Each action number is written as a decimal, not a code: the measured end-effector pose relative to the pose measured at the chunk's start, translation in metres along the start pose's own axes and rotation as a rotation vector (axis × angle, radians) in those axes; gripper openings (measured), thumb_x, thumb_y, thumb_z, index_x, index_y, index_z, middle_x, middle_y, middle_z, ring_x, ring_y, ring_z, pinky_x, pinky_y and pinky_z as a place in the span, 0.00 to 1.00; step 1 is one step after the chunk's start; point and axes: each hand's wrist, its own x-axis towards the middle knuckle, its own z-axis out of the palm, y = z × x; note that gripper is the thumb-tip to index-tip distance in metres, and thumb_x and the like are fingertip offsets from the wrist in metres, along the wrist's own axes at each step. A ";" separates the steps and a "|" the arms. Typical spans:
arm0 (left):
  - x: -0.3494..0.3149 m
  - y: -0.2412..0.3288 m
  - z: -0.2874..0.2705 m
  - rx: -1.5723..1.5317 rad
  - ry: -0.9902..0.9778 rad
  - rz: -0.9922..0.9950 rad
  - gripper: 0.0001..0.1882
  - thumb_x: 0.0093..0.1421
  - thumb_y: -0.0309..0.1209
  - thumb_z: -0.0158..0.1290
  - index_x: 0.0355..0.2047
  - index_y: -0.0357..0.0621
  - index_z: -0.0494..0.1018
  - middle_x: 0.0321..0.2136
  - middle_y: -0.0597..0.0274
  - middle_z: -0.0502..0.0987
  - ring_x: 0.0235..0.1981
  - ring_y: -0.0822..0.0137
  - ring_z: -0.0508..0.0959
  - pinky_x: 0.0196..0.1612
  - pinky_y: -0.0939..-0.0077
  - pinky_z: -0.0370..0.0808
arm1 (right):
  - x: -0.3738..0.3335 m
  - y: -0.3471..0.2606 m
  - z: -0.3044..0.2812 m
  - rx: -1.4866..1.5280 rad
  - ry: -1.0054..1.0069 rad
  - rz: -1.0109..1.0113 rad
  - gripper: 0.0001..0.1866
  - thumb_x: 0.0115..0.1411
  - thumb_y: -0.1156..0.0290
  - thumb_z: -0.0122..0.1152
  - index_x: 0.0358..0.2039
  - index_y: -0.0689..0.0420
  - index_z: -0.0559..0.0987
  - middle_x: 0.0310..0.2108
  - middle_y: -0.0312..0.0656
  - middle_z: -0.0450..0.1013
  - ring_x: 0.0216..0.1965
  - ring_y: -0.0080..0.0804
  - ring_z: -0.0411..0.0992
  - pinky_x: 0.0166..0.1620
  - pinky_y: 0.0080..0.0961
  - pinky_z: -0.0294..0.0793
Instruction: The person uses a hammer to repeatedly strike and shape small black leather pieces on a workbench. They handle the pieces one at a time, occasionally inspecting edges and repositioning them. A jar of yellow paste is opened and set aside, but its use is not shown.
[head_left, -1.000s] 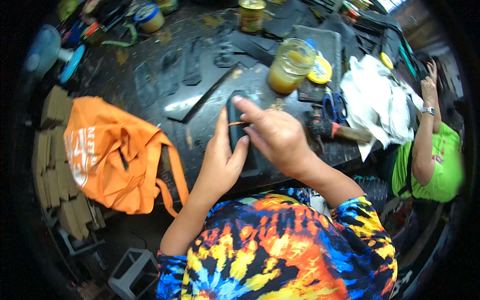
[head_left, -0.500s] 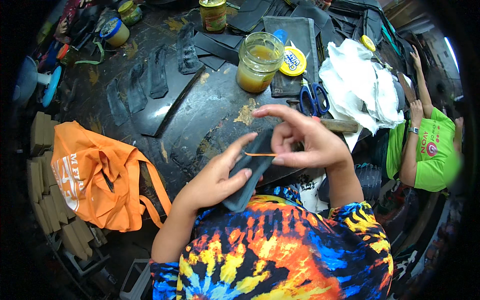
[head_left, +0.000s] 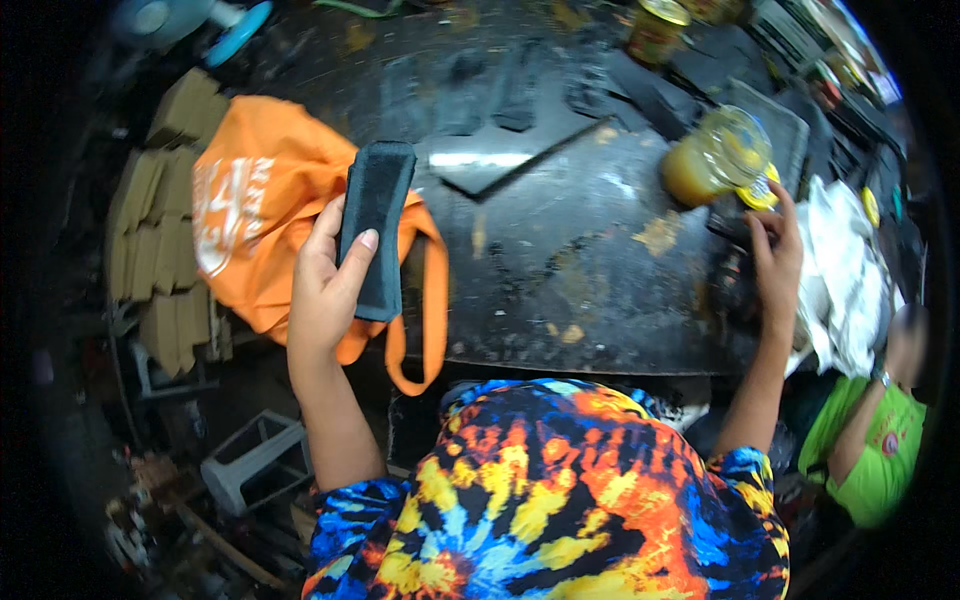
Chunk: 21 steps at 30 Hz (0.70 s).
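Observation:
My left hand (head_left: 322, 285) holds up a dark, padded oblong piece (head_left: 385, 225), thumb across its face and fingers behind it. The piece stands nearly upright in front of an orange cloth bag (head_left: 265, 215). At the right, my right hand (head_left: 777, 250) reaches over the table, its index finger stretched out and its thumb apart; I see nothing between them. Nearest to it are a yellow lid (head_left: 757, 190) and a glass jar of yellowish liquid (head_left: 700, 165). Motion blur softens this area.
Several dark cut pieces (head_left: 518, 95) and a shiny black sheet (head_left: 480, 165) lie on the dark table (head_left: 560, 300). White cloth (head_left: 845, 275) is heaped at the right, near a person in green (head_left: 870, 450). Cardboard pieces (head_left: 165, 220) are stacked at the left.
My left hand has carried the padded piece left, up to the orange bag. My right hand has moved right, toward the jar; the thin orange strip it pinched no longer shows. The view has shifted.

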 end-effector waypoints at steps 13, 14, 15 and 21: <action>-0.008 -0.062 -0.025 0.651 0.441 0.109 0.29 0.58 0.28 0.66 0.60 0.35 0.74 0.49 0.44 0.79 0.53 0.45 0.79 0.60 0.55 0.74 | 0.009 0.017 0.005 0.099 -0.016 -0.009 0.31 0.71 0.82 0.58 0.73 0.51 0.67 0.38 0.40 0.82 0.42 0.23 0.78 0.51 0.24 0.75; -0.010 -0.059 -0.023 0.751 0.458 0.081 0.30 0.56 0.28 0.68 0.59 0.36 0.75 0.49 0.45 0.79 0.54 0.45 0.79 0.60 0.55 0.74 | 0.010 0.016 0.005 0.090 -0.003 0.021 0.31 0.71 0.82 0.58 0.73 0.51 0.67 0.37 0.41 0.82 0.42 0.23 0.78 0.52 0.25 0.76; -0.010 -0.058 -0.020 0.846 0.466 0.117 0.31 0.54 0.29 0.69 0.58 0.36 0.75 0.49 0.46 0.79 0.54 0.46 0.78 0.60 0.54 0.73 | 0.010 0.014 0.005 0.099 -0.018 -0.001 0.32 0.70 0.82 0.58 0.73 0.51 0.67 0.37 0.41 0.82 0.42 0.24 0.78 0.52 0.26 0.77; -0.003 -0.060 -0.015 0.875 0.492 0.144 0.25 0.52 0.24 0.69 0.51 0.36 0.78 0.47 0.46 0.80 0.51 0.43 0.78 0.58 0.52 0.73 | 0.012 0.008 0.012 -0.039 0.033 -0.058 0.32 0.64 0.80 0.67 0.69 0.52 0.71 0.35 0.40 0.84 0.41 0.27 0.81 0.50 0.28 0.78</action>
